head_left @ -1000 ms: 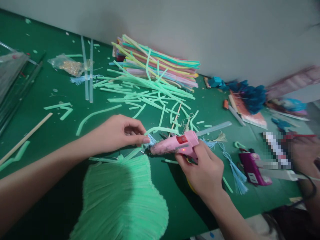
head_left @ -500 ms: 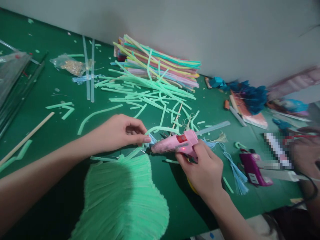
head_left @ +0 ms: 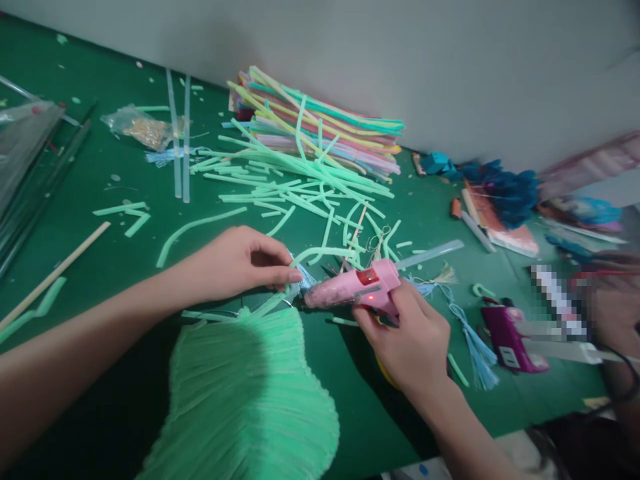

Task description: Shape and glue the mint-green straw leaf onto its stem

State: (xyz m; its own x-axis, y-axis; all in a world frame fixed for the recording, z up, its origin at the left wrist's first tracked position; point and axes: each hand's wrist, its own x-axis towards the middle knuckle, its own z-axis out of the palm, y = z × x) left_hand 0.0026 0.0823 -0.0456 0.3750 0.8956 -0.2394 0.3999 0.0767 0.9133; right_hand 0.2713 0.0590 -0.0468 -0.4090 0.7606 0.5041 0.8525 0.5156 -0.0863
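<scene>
My right hand (head_left: 410,337) grips a pink hot glue gun (head_left: 353,288) with a lit red light and a clear glue stick (head_left: 430,253) sticking out of its back. The gun's nozzle points left at a small blue tassel (head_left: 301,279), pinched in the fingers of my left hand (head_left: 237,261). The tassel sits at the top corner of a light green fan-shaped piece (head_left: 250,393) made of glued strips, lying on the green table (head_left: 100,260) in front of me.
Loose green strips (head_left: 290,190) and a stack of coloured strips (head_left: 325,130) lie behind. A wooden stick (head_left: 55,273) and a plastic bag (head_left: 137,128) lie left. A purple glue gun (head_left: 510,337), blue tassels (head_left: 475,347) and another person's hand (head_left: 615,307) are at the right.
Almost nothing has changed. Both hands stay at the tassel, with the glue gun's nozzle held against it; the view has shifted slightly.
</scene>
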